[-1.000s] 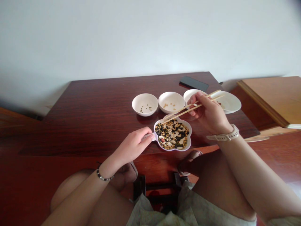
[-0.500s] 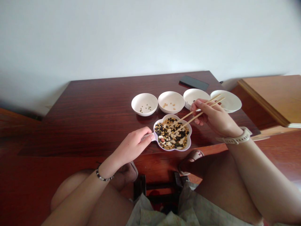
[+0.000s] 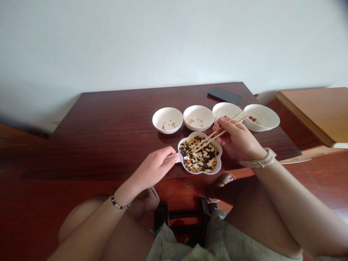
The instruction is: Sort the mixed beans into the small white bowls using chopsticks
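Observation:
My left hand (image 3: 156, 165) is closed round the short handle of a flower-shaped dish (image 3: 220, 165), which holds mixed yellow and black beans and pale peanuts (image 3: 209, 164). My right hand (image 3: 239, 137) grips a pair of wooden chopsticks (image 3: 217, 135), their tips down among the beans and peanuts. Whether the tips pinch anything cannot be made out. Behind the dish stand a white bowl (image 3: 160, 116) with small green beans, a second bowl (image 3: 199, 111) with yellowish beans, a third bowl (image 3: 225, 108) with a few dark beans, partly hidden by my right hand, and a fourth bowl (image 3: 263, 112) with reddish and pale peanuts.
A dark phone (image 3: 224, 95) lies on the reddish-brown table (image 3: 108, 127) behind the bowls. To the right stands a lighter wooden piece of furniture (image 3: 315, 108). A white wall (image 3: 163, 43) rises behind the table, and my legs are below its front edge.
My right hand has shifted left with the chopsticks, and their tips have moved left in the dish. More of the fourth bowl's contents now shows. My left hand has stayed put.

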Tool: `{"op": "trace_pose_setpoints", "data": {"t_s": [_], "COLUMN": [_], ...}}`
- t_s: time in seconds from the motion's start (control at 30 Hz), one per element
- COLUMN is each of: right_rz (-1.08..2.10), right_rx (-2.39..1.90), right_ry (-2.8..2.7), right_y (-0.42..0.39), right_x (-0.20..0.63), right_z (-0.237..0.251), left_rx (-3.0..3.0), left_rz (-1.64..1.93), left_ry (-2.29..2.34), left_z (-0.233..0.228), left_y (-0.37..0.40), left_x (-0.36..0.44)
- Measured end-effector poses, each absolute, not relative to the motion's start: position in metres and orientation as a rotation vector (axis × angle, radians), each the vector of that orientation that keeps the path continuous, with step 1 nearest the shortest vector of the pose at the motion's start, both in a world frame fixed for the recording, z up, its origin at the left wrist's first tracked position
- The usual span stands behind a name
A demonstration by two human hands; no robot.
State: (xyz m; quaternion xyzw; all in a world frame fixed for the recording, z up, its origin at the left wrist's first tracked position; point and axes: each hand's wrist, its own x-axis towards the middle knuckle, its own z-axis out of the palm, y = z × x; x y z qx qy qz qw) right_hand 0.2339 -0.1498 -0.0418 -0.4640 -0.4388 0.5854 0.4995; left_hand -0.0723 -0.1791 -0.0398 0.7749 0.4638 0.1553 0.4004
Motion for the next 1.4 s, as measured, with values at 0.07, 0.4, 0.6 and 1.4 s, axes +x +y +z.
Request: {"op": "trace_pose_setpoints", "data": {"t_s": [0.07,0.4,0.6,1.4], "right_rz": [1.417,1.401,1.392,1.236], "right_rx": [-1.116,-1.067,-1.030,-1.027], "right_ry": [-1.038,-1.010,-1.027,-1.004], "right_y": [-0.150,-0.151,-0.152,-0.149], "right_x": [0.234,0.239,0.241,0.250], "right_z": [-0.041,-0.031,-0.029,-0.022], "left_rx": [1.960,1.972,1.970,1.959], "left_rz": [0.396,0.402,0.407,0.403], "left_ry": [1.173,1.170,1.164,1.168], "left_z": [-0.040,-0.041,-0.042,-0.042], "left_y": [-0.179,-0.180,-0.179,-0.180], "left_x": [-0.072,-0.074,-0.075,-0.076]}}
